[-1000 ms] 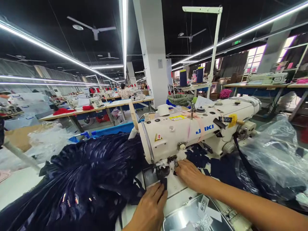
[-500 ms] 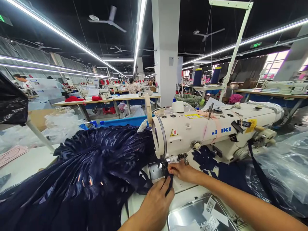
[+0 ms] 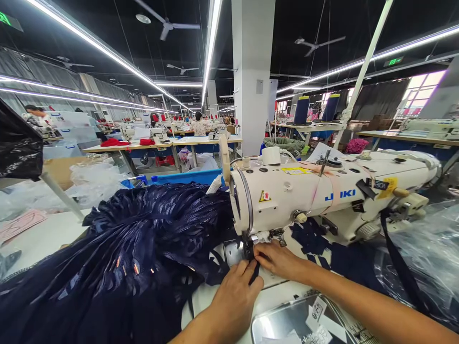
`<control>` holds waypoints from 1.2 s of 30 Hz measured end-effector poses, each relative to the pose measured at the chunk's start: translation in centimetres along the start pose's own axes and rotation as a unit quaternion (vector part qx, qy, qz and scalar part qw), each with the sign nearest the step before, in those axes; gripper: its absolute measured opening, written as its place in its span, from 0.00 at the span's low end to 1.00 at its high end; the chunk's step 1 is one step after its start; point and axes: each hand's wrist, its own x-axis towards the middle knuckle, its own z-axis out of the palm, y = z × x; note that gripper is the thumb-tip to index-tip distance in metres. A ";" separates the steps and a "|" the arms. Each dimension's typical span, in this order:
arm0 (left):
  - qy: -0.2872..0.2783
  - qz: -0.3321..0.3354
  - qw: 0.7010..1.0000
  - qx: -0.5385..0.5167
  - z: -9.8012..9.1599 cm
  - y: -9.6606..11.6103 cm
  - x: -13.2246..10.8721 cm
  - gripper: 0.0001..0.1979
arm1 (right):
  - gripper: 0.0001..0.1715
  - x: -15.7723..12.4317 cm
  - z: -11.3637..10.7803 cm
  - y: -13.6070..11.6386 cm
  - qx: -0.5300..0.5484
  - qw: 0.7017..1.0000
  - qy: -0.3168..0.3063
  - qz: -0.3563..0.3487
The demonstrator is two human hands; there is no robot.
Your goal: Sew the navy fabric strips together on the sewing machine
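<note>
A white JUKI sewing machine (image 3: 272,205) stands in front of me, its presser-foot area directly beyond my fingertips. My left hand (image 3: 236,294) is closed on a narrow navy fabric strip (image 3: 255,273) just in front of the metal needle plate (image 3: 233,252). Close against the foot, my right hand (image 3: 276,259) pinches the same strip from the right side. The strip's far end, under the foot, is hidden by my fingers. A big heap of navy ruffled fabric (image 3: 143,234) spreads over the table left of the needle.
Navy fabric pieces (image 3: 310,236) lie under the machine arm, and clear plastic (image 3: 426,253) bunches at the right. A metal tray (image 3: 276,322) with white labels (image 3: 317,308) sits near my right forearm. Thread cones (image 3: 302,110) stand behind; co-workers sit farther back.
My left hand has shifted slightly closer to the presser foot, and less of the strip shows between my hands. The whole view has moved a little. Both hands keep their hold.
</note>
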 end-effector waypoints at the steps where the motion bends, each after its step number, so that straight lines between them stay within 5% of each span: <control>1: 0.002 0.005 1.000 0.000 0.0 0.0 0.0 0.16 | 0.07 -0.2 0.1 0.0 -0.014 1.000 0.006 -0.025; 5: 0.027 0.031 0.999 -0.010 -0.7 -0.3 -0.5 0.22 | 0.10 -1.1 0.3 -0.1 -0.105 0.985 0.028 -0.132; 12: 0.063 -0.007 0.998 -0.008 -0.8 -0.7 0.0 0.20 | 0.17 -1.4 0.2 0.9 -0.162 0.969 0.059 -0.179; 25: 0.099 -0.039 0.990 0.088 0.9 -0.3 1.1 0.17 | 0.28 -0.6 -0.2 1.8 -0.186 0.966 0.031 -0.176; 36: 0.088 -0.063 0.990 0.094 1.2 -0.4 2.1 0.17 | 0.27 -0.7 0.4 1.4 -0.244 0.951 0.102 -0.162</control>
